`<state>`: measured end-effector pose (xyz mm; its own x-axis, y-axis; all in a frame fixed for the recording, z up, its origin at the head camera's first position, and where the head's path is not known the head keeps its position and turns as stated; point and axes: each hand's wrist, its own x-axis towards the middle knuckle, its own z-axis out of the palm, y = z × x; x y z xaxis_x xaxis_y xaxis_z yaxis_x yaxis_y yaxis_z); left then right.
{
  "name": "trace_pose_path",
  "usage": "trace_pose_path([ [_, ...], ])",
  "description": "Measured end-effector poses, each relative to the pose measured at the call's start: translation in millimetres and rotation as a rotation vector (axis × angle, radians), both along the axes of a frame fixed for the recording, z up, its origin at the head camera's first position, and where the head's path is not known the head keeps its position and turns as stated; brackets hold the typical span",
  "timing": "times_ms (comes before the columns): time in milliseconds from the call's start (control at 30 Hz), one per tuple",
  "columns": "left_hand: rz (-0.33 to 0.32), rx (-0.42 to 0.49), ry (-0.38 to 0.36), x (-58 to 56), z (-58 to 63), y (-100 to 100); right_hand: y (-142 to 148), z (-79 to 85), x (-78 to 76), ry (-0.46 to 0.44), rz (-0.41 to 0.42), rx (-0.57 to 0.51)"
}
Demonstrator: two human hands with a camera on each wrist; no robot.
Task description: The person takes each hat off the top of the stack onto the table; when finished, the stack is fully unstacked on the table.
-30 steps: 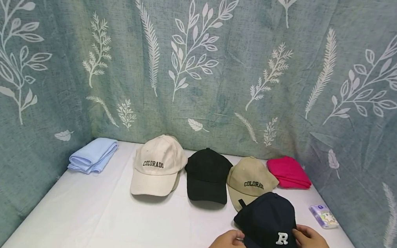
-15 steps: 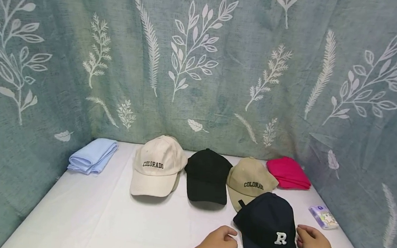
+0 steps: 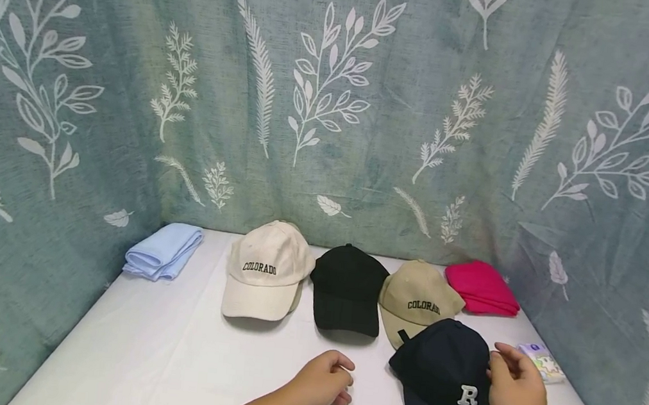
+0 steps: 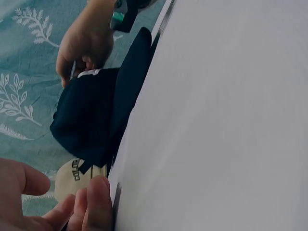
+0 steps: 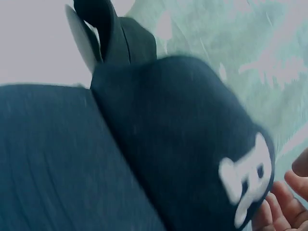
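A navy cap with a white R sits at the front right of the white table, brim toward me. My right hand is at its right side, fingers loosely bent and gripping nothing. In the right wrist view the fingers lie close to the cap's edge by the letter; whether they touch it I cannot tell. My left hand hovers left of the navy cap, apart from it, its fingers relaxed and holding nothing. Behind the navy cap is a khaki cap, partly covered by it.
A cream cap and a black cap stand in a row to the left of the khaki one. A folded light blue cloth lies at the back left, a folded pink cloth at the back right. A tissue pack lies near the right edge.
My left hand has moved left, away from the navy cap. The right hand let go of the cap, then moved slightly forward along its side. The head view has shifted a little.
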<state>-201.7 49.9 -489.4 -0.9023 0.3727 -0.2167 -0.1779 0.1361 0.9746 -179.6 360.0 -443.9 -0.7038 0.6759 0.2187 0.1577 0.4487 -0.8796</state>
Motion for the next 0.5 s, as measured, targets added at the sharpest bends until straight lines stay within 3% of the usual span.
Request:
trace_pose_path([
  [267, 0.046, -0.018, 0.031, -10.0, -2.7, -31.1, -41.0, 23.4, 5.9, 0.030, 0.041, 0.158],
  [500, 0.095, -0.040, 0.061, -19.7, -7.1, -55.4, -80.3, 29.3, -3.1, 0.073, 0.216, 0.185],
])
